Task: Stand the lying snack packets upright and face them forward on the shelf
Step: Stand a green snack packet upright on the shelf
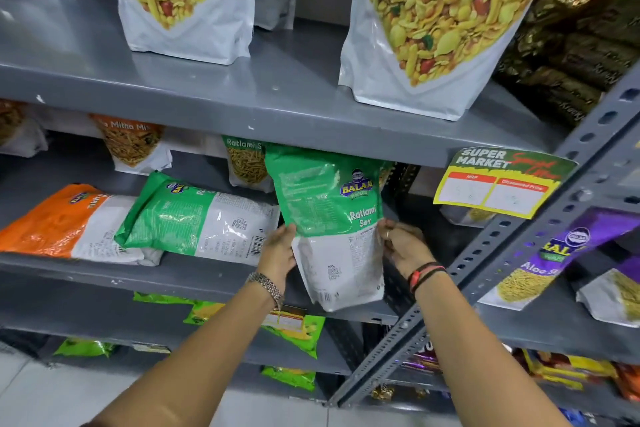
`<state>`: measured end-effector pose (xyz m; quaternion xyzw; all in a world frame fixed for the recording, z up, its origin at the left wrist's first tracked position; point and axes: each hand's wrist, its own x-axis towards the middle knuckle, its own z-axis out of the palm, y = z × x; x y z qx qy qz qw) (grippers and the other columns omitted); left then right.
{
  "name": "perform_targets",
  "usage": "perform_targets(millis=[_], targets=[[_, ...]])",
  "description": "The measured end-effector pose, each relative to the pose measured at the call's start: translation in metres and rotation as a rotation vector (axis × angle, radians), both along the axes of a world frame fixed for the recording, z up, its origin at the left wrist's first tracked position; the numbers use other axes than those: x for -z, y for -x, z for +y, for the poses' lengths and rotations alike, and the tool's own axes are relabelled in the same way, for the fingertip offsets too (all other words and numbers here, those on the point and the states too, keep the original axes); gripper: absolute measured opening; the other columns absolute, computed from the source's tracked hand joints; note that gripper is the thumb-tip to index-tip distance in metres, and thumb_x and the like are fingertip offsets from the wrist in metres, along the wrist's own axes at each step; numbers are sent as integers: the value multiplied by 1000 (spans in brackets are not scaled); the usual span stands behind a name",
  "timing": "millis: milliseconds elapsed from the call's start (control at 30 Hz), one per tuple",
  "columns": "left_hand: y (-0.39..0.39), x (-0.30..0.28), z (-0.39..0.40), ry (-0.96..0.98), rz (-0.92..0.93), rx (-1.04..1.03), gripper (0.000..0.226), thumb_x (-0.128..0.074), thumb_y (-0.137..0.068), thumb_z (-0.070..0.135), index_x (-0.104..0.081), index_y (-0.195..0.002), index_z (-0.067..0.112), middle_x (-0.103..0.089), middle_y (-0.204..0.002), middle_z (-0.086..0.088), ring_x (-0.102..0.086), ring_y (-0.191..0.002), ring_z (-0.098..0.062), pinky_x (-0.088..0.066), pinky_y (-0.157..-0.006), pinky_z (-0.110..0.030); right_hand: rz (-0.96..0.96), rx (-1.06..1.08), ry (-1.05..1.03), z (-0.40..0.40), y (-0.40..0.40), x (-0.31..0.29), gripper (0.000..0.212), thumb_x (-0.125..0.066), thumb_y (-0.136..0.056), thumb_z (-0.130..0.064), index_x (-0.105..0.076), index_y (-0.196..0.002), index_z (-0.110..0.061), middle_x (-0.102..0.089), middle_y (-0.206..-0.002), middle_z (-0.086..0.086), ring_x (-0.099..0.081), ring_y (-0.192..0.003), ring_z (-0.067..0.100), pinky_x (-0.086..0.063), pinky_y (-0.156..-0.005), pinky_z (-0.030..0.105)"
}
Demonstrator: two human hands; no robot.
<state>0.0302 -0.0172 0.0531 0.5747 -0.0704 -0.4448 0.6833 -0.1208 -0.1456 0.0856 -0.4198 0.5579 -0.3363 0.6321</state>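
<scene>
Both hands hold a green-and-white Ratlami Sev packet [329, 218] upright at the front edge of the middle shelf [194, 279], its back panel with the small print facing the camera. The left hand [278, 253] grips the packet's left edge about halfway down, fingers wrapped behind it and thumb on the front. The right hand [403, 246] pinches the right edge at the same height, with a ring on one finger. The packet's bottom hangs slightly below and in front of the shelf lip, and its top reaches up to the underside of the upper shelf [242, 104].

Just to the left, a second green Ratlami Sev packet [197, 217] lies on its side on the same shelf, resting partly on an orange packet [69, 222] that also lies flat. Behind them stand a Mitha Mix packet [133, 146] and another Ratlami Sev packet [244, 163], facing forward. To the right, a slotted grey upright [519, 246] crosses close beside the right wrist, with a yellow supermarket price tag [498, 182] hanging from the shelf edge. A purple Aloo Sev packet [547, 260] stands beyond the upright.
</scene>
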Motion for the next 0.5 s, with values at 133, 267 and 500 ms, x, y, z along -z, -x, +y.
perform_targets(millis=[133, 267, 500], targets=[[-11, -18, -9, 75, -214, -29, 12, -54, -89, 24, -66, -88, 26, -70, -91, 19, -60, -95, -8, -50, -89, -25, -100, 74, 110, 1, -9, 0, 20, -51, -86, 10, -64, -81, -3, -65, -74, 4, -60, -73, 14, -54, -77, 32], [-11, -16, -9, 36, -309, 1, 41, -51, -91, 22, -50, -129, 7, -52, -124, 5, -46, -117, -9, -33, -105, -24, -198, 85, 139, 9, -9, 20, 30, -50, -88, 9, -59, -72, -14, -67, -46, -15, -63, -46, -4, -55, -50, 13], [-6, 10, 8, -65, -145, 46, 33, -30, -98, 23, -49, -123, 12, -54, -113, -2, -54, -101, -16, -43, -91, -30, -211, 61, 91, 14, -9, 33, 18, -45, -95, -6, -63, -96, -5, -74, -67, -9, -64, -77, 17, -57, -64, 20]])
